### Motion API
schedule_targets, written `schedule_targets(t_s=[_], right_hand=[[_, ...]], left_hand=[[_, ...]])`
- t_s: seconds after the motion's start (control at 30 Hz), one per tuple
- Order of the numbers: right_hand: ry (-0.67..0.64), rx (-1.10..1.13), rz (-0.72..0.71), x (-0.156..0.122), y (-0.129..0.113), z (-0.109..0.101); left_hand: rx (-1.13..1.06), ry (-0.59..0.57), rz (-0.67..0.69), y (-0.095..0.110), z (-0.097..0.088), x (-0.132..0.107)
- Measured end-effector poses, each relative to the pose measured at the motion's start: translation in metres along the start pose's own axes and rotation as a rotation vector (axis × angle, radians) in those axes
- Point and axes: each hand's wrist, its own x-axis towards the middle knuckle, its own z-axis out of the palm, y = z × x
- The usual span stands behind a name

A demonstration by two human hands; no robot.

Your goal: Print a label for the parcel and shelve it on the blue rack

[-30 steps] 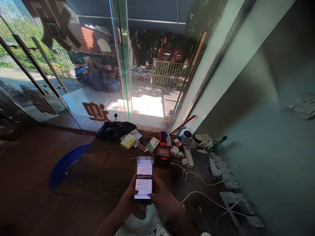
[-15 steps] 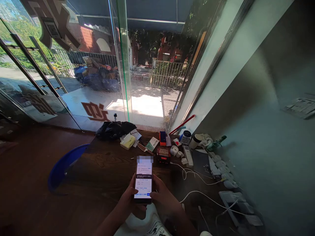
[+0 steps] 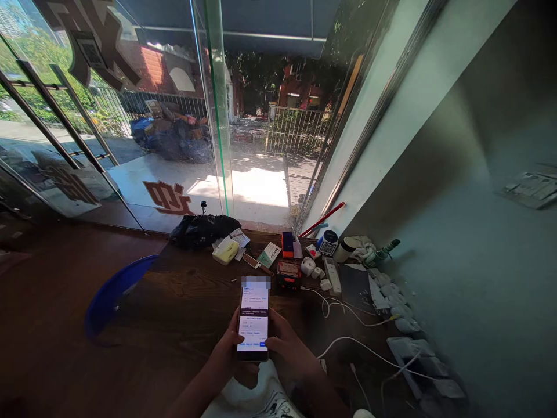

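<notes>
I hold a smartphone (image 3: 253,318) upright over the near edge of a dark wooden table (image 3: 183,313), its lit screen showing text. My left hand (image 3: 228,351) wraps round the phone's left side and bottom. My right hand (image 3: 290,348) grips its right side, the thumb resting at the screen's lower right edge. Both forearms rise from the bottom of the view, above my white printed shirt (image 3: 256,400).
Clutter lines the table's far side: a black bag (image 3: 202,228), a yellow box (image 3: 225,251), a red device (image 3: 289,273), tape rolls (image 3: 308,266), a remote (image 3: 333,274). White cables (image 3: 348,316) and power strips (image 3: 409,354) run along the right wall. A blue chair (image 3: 114,290) stands left. Glass doors are ahead.
</notes>
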Motion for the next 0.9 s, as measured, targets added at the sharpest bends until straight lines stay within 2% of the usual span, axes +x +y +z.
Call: schedule_targets(t_s=[0.1,0.3,0.4,0.57,0.7,0.9], right_hand=[[0.006,-0.001,0.012,0.0,-0.003,0.001],[-0.03,0.052,-0.001,0.002,-0.001,0.002],[-0.023,0.062,0.0,0.001,0.002,0.001],[0.14,-0.008,0.012,0.0,0.007,0.001],[0.171,-0.03,-0.04,0.0,0.011,0.001],[0.092,0.046,-0.059,-0.002,0.027,-0.001]], left_hand=[[0.004,-0.018,0.026,0.0,0.002,0.0],[0.016,-0.007,-0.081,0.001,0.003,-0.009],[0.003,-0.02,-0.065,0.001,0.002,-0.009],[-0.021,0.001,-0.01,0.0,0.003,-0.007],[-0.018,0.033,-0.027,0.001,0.005,-0.007],[-0.007,0.017,0.002,0.003,0.005,-0.007]])
